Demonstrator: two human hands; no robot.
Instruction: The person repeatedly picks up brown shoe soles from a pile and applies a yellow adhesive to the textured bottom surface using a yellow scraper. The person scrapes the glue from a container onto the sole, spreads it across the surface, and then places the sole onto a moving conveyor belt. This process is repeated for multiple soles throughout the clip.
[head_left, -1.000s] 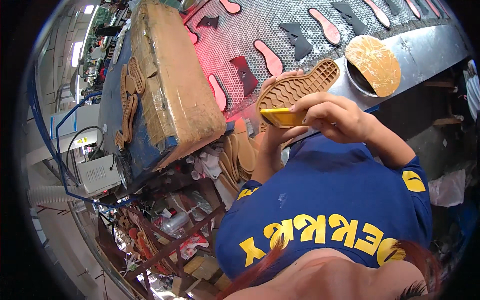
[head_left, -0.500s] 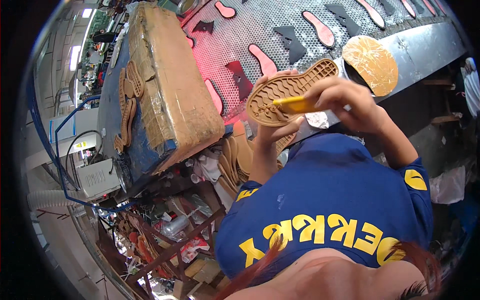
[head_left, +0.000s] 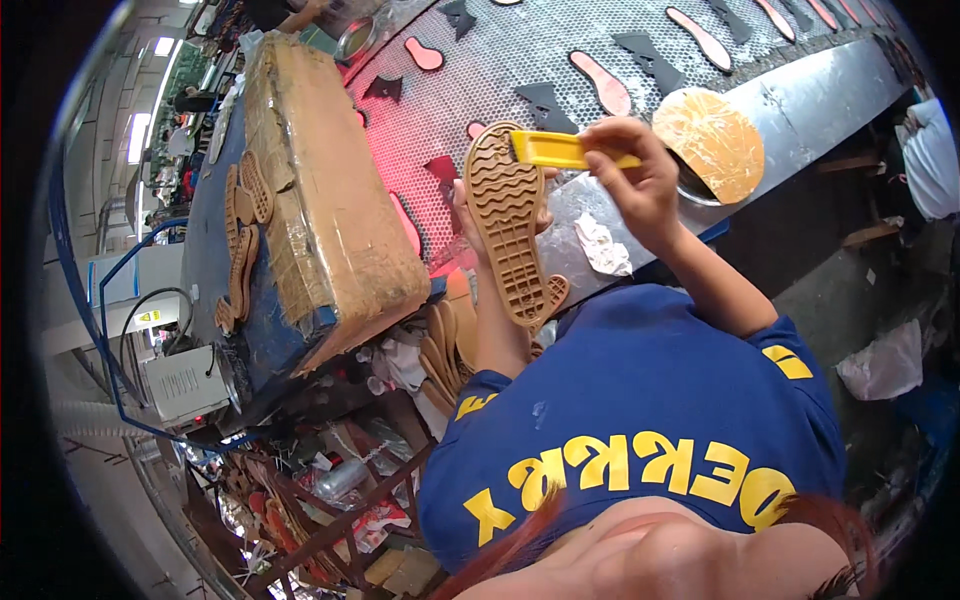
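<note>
Tan shoe outsole [head_left: 505, 200], tread facing us, is gripped in our left hand [head_left: 469, 212] before the perforated metal bench [head_left: 480, 80]; our right hand [head_left: 637, 175] pinches a yellow-handled tool [head_left: 555, 150] at the outsole's broad end. We should brace the outsole and press evenly. Our left palm is hidden behind it; the tool's tip is unclear.
</note>
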